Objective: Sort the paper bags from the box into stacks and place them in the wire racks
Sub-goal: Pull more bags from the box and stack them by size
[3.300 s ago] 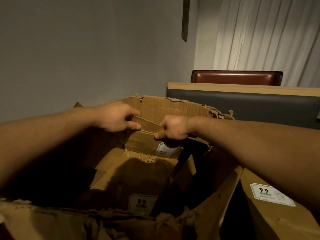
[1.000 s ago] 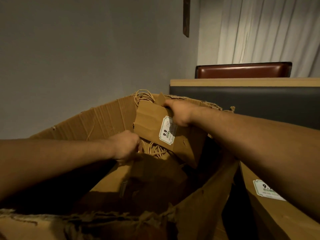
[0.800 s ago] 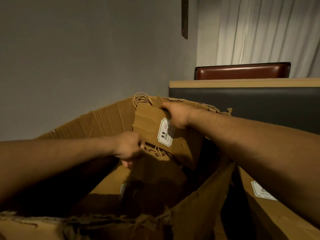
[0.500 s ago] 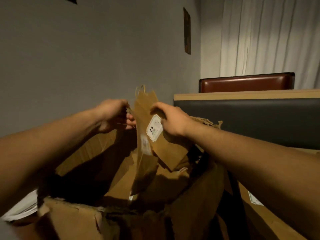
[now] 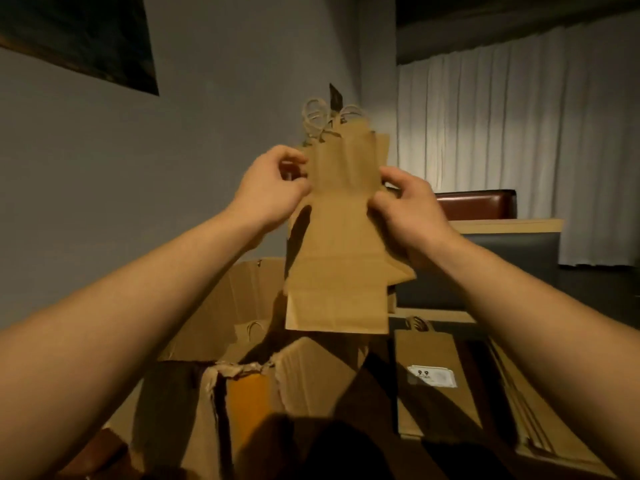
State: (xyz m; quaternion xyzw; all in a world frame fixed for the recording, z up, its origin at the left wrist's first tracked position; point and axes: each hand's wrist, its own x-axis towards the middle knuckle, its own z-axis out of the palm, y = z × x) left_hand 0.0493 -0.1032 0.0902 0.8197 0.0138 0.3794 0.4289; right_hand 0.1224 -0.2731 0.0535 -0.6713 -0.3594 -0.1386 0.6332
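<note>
I hold a bunch of flat brown paper bags (image 5: 337, 258) upright in front of me, well above the box, their twine handles (image 5: 317, 119) sticking up at the top. My left hand (image 5: 273, 188) pinches the bunch's left edge and my right hand (image 5: 405, 206) grips its right edge. Below them stands the torn cardboard box (image 5: 242, 306), with another bag handle showing inside. A stack of flat paper bags (image 5: 436, 379) with a white "9.9" sticker lies to the right of the box. No wire rack is in view.
A grey wall with a dark picture (image 5: 79, 39) is to the left. Behind the box stands a dark booth back with a wooden top (image 5: 505, 225) and a red-brown leather seat back (image 5: 474, 204). White curtains (image 5: 519, 116) hang at the right.
Both hands have lifted the bags out of the box and brought them together into one upright bunch. The view has tilted up and back from the box.
</note>
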